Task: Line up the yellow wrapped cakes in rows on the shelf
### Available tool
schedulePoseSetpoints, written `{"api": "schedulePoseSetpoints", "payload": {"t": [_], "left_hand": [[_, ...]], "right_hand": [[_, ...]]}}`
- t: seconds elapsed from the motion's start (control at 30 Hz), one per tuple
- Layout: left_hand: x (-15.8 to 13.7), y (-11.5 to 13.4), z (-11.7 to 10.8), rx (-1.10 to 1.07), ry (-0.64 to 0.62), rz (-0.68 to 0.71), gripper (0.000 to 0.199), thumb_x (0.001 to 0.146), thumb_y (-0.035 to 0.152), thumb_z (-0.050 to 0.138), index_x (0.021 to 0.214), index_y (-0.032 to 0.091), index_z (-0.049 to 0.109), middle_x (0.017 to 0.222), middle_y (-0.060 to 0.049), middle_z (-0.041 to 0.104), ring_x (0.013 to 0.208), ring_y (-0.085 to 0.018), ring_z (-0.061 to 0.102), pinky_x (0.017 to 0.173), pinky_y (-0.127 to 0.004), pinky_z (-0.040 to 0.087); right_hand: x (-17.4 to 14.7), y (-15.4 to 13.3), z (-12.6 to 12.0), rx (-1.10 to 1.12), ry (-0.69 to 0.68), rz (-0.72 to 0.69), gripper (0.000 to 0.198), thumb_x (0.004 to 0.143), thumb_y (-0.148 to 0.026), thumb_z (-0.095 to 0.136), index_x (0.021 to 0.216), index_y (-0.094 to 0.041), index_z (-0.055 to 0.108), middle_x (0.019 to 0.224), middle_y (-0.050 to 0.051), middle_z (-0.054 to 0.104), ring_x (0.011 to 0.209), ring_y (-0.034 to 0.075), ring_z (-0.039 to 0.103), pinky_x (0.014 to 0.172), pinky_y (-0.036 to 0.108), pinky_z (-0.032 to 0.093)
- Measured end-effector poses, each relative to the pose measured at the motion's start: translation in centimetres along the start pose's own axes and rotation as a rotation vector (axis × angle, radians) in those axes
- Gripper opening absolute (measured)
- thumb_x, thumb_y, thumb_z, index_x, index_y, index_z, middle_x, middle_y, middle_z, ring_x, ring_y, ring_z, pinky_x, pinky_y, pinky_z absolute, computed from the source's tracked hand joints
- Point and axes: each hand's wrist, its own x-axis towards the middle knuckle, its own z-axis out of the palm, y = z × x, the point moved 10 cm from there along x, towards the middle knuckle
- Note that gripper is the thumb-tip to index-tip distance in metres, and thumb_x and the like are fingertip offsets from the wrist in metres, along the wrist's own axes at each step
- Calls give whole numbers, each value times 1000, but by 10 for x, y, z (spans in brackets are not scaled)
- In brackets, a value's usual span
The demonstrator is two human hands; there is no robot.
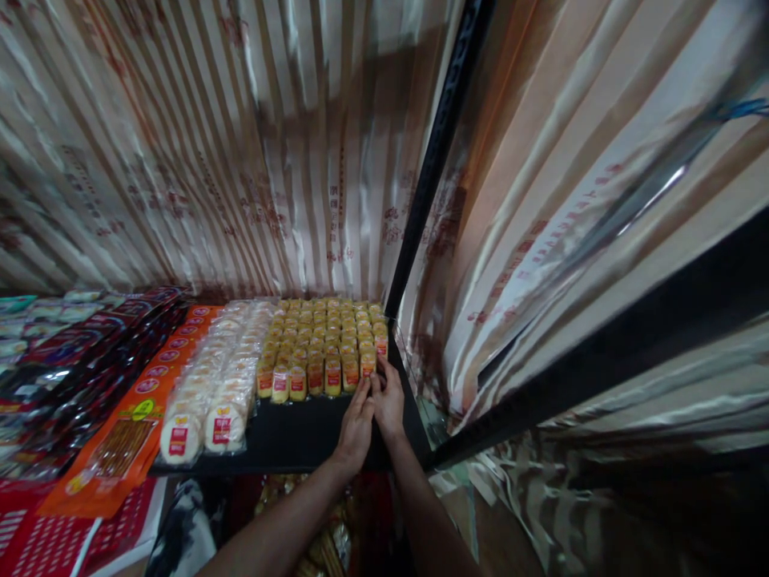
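Small yellow packaged cakes [332, 373] with red labels stand in tight rows on a black shelf [288, 437]. Both my hands meet at the front right corner of these rows. My left hand [356, 429] has its fingers drawn together against the front of a packaged cake [368, 359]. Close beside it, my right hand [389, 401] curls its fingers at the end of the rightmost row, just below another red-labelled cake [381, 343]. The fingertips partly cover what they touch, and the hands' grip is only partly visible.
Left of the cakes lie two rows of round white wrapped crackers [222, 429], orange snack packs [129, 437] and dark packets [78, 353]. A black post [429, 160] rises behind the corner. Printed plastic sheeting [288, 144] hangs around. A red basket [42, 529] sits lower left.
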Motion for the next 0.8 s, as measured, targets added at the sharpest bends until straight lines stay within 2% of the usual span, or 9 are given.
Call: {"api": "schedulePoseSetpoints", "payload": {"t": [0.17, 0.33, 0.5, 0.67, 0.8], "left_hand": [[3, -7, 1, -37, 1, 7, 46, 84, 30, 36, 126, 14, 49, 140, -6, 37, 132, -18, 27, 112, -34, 17], [7, -12, 2, -53, 22, 24, 45, 84, 30, 37, 124, 14, 51, 139, -6, 38, 132, -18, 27, 112, -33, 17], [2, -3, 1, -31, 45, 45, 43, 83, 26, 38, 122, 13, 53, 137, -8, 41, 129, -18, 33, 111, -32, 20], [-24, 14, -8, 97, 88, 13, 38, 79, 18, 40, 112, 15, 58, 122, -8, 56, 115, -19, 50, 102, -32, 35], [-64, 22, -14, 201, 13, 56, 30, 80, 20, 38, 100, 19, 61, 103, -5, 65, 95, -16, 59, 89, -29, 45]], "right_hand": [[-2, -5, 8, -167, -59, -79, 40, 82, -28, 38, 117, -20, 56, 116, 9, 57, 108, 21, 47, 96, 41, 38], [-1, -5, 10, -168, -83, -88, 42, 82, -24, 36, 121, -20, 53, 117, 9, 56, 108, 20, 48, 96, 39, 38], [-3, -8, 3, -169, -43, -93, 47, 81, -26, 37, 125, -16, 48, 123, 12, 52, 114, 22, 43, 98, 42, 36], [-17, -14, -12, -186, 12, -41, 47, 80, -34, 41, 119, -10, 52, 118, 16, 55, 109, 24, 48, 95, 44, 39], [-52, -23, -29, -36, 54, 56, 42, 83, -36, 40, 117, -13, 51, 110, 14, 59, 95, 19, 58, 83, 35, 47]]}}
